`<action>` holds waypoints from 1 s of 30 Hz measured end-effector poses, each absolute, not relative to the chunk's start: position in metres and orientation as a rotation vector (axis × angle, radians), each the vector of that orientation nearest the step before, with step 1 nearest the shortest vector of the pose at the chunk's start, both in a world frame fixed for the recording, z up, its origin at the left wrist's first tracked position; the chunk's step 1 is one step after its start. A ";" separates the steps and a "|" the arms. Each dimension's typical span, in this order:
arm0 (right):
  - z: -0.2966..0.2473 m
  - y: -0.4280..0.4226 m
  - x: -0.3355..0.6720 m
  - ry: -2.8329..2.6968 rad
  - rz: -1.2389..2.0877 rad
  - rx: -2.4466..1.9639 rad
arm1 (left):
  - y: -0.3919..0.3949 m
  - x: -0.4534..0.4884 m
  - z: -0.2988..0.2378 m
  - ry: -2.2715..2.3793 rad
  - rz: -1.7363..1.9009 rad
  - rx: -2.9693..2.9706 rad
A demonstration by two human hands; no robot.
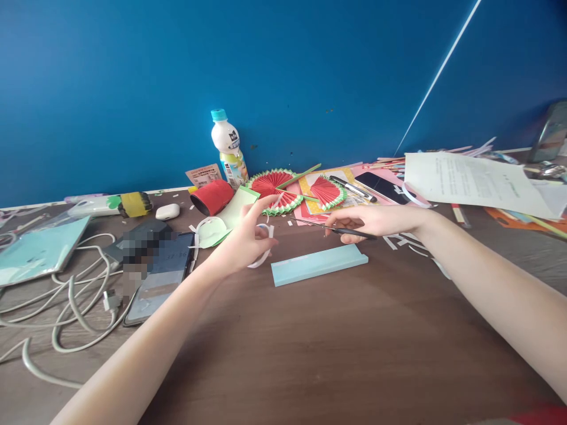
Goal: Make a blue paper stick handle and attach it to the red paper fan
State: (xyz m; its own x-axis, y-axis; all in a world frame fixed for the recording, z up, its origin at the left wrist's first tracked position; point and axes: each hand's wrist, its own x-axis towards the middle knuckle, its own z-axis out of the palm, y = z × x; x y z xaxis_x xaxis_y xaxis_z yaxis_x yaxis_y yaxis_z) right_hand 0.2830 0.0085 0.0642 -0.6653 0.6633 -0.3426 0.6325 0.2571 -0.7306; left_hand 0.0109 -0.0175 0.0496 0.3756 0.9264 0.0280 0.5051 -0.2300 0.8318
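Observation:
My left hand point(245, 237) has its index finger stretched forward, while the thumb and other fingers curl at a narrow roll of white tape point(267, 251). A slim black pointed tool point(352, 232) lies in my right hand point(359, 221), its thin tip pointing left towards my left hand. Its exact kind is not clear. Between and just below both hands, a folded light-blue paper strip point(319, 265) rests flat on the dark table point(310, 354). Behind them are two pleated red paper fans with green-and-white edges, a larger one point(270, 182) and a smaller one point(326, 192).
A drink bottle point(230, 150) stands against the blue wall point(133, 88). At left are a red roll point(212, 198), a white earbud case point(168, 211), tangled cables point(73, 295) and a dark tablet-like slab point(162, 277). Rightward lie a pen point(353, 189), a phone point(385, 188) and a printed sheet point(469, 183).

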 end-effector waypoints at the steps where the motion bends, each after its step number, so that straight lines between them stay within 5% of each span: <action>1: 0.064 0.009 0.283 -2.481 1.371 -1.302 | -0.015 0.008 0.047 1.327 0.656 1.947; 10: 0.058 0.013 0.285 -2.430 1.385 -1.346 | -0.024 0.010 0.047 1.784 0.094 2.486; 18: 0.043 0.014 0.270 -1.989 1.248 -1.219 | -0.015 0.013 0.044 1.449 0.713 1.892; 23: 0.036 0.003 0.239 -1.593 1.294 -1.019 | -0.025 0.022 0.050 1.122 0.728 1.442; 30: 0.030 -0.008 0.226 -1.462 1.298 -0.880 | -0.030 0.026 0.046 1.022 0.609 1.539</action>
